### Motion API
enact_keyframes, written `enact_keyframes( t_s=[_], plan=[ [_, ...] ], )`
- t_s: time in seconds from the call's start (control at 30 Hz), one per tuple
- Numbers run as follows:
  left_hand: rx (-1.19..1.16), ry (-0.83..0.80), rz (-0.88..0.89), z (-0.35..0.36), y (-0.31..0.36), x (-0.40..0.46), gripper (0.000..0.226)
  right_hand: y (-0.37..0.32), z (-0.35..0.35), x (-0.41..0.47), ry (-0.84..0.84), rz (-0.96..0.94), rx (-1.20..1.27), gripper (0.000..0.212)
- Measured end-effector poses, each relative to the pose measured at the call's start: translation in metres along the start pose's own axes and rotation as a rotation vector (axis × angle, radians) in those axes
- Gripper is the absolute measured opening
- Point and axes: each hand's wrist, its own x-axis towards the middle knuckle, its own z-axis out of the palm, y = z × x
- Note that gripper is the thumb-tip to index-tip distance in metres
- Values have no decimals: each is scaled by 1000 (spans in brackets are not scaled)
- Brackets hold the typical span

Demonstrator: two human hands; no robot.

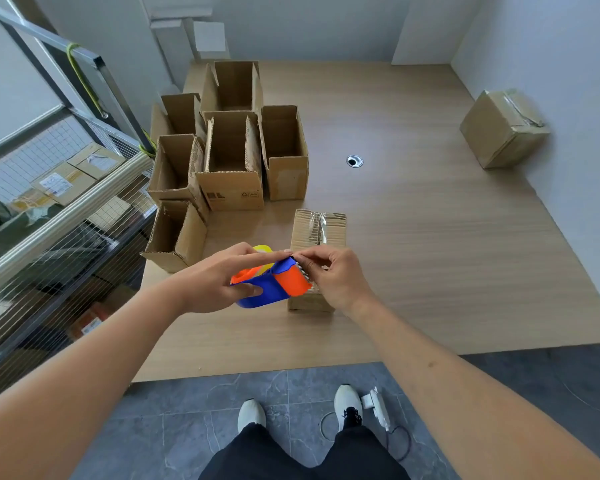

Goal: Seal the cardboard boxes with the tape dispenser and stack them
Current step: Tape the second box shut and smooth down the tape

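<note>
Left hand [219, 282] fingers grip the blue-orange tape dispenser [274, 284] above the worktop [430, 237], right hand [333, 275] fingers pinching at its serrated blade, taped cardboard box [317, 230] just beyond both, open boxes [232, 161] farther left.

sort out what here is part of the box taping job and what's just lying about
Job: tape dispenser, left hand, right hand, taped box, open boxes, sealed box.
Lying about: wire cart, desk grommet, white device on the floor.
</note>
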Motion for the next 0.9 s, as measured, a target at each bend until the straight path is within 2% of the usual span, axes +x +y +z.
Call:
enact_keyframes(
  t_s=[0.17,0.27,0.33,0.43,0.63,0.8,0.9],
  plan=[
    [118,-90,11,2,0,0,75,7,2,-23,161,70,-52,6],
    [199,-177,-54,-6,-16,-6,74,14,-12,-39,310,220,-25,6],
    [210,-206,-105,-11,-29,-13,73,22,-28,-48,353,300,-8,7],
    [180,-227,-123,-12,-34,-12,68,34,-36,-57,377,359,-78,11],
    [168,-268,-185,3,-40,15,63,69,-23,-54,406,552,-82,33],
    [136,-288,-225,4,-46,33,59,83,-17,-44,404,627,-46,22],
    [121,-308,-239,5,-43,42,57,90,-13,-39,322,645,-104,27]
  ],
)
